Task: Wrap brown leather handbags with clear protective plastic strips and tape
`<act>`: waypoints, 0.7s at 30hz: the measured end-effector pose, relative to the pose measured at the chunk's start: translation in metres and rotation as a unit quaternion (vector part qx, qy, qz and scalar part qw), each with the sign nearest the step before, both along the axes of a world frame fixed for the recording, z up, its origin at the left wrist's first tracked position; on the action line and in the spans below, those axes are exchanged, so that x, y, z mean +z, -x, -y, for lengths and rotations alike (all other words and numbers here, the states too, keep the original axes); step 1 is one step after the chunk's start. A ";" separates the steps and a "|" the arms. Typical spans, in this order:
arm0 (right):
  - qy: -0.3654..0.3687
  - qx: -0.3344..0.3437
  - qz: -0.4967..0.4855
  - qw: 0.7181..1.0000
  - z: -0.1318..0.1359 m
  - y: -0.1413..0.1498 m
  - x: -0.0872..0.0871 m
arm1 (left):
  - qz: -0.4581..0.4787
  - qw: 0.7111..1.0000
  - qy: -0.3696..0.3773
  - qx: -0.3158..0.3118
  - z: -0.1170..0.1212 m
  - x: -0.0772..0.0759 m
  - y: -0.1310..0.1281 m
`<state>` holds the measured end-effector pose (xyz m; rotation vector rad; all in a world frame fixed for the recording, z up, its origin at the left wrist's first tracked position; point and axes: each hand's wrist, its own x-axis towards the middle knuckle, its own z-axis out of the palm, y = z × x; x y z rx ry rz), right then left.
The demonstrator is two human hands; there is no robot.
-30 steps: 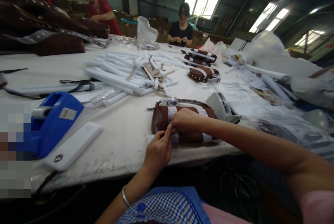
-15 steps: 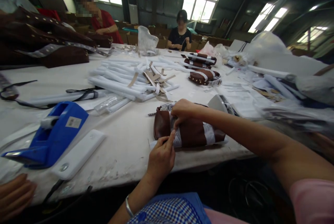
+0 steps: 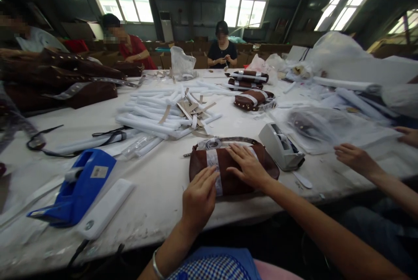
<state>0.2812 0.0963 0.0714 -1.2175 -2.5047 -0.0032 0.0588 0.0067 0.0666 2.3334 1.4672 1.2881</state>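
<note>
A brown handbag (image 3: 228, 183) lies on the white table in front of me, with pale clear wrapping strips (image 3: 212, 157) running across it. My left hand (image 3: 198, 199) rests its stretched fingers on the strip at the bag's left part. Spread flat, my right hand (image 3: 248, 167) presses on the bag's upper middle and partly hides the strip on that side. A studded strap and a coil of clear wrap (image 3: 214, 143) sit along the bag's far edge.
A grey tape dispenser (image 3: 281, 147) stands right of the bag, a blue tape dispenser (image 3: 76, 188) at left beside a white power strip (image 3: 106, 208). White rolls (image 3: 143, 119) lie beyond. A co-worker's hand (image 3: 354, 158) handles plastic at right; wrapped bags (image 3: 253, 99) lie farther back.
My right hand has gone from a closed grip at the bag's left strip to lying flat farther right. The left hand's fingers have straightened. The grey dispenser is now in fuller view.
</note>
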 end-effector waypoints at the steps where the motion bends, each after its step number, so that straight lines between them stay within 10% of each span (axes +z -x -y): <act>1: -0.007 -0.002 0.012 1.000 0.006 -0.001 -0.009 | -0.041 0.999 -0.008 -0.002 -0.010 0.002 -0.006; 7: 0.004 0.015 0.004 1.000 0.010 -0.019 -0.022 | -0.209 0.977 0.046 -0.005 -0.048 -0.030 -0.025; 10: 0.005 -0.087 -0.067 0.994 0.006 -0.051 -0.019 | -0.191 0.978 0.075 -0.034 -0.049 -0.034 -0.017; 15: 0.102 -0.302 -0.203 0.926 -0.005 -0.098 -0.028 | -0.050 0.988 0.127 0.070 -0.066 -0.027 0.006; 21: 0.301 -0.348 -0.345 0.818 -0.015 -0.103 -0.024 | 0.175 0.919 0.321 0.147 -0.081 -0.035 0.027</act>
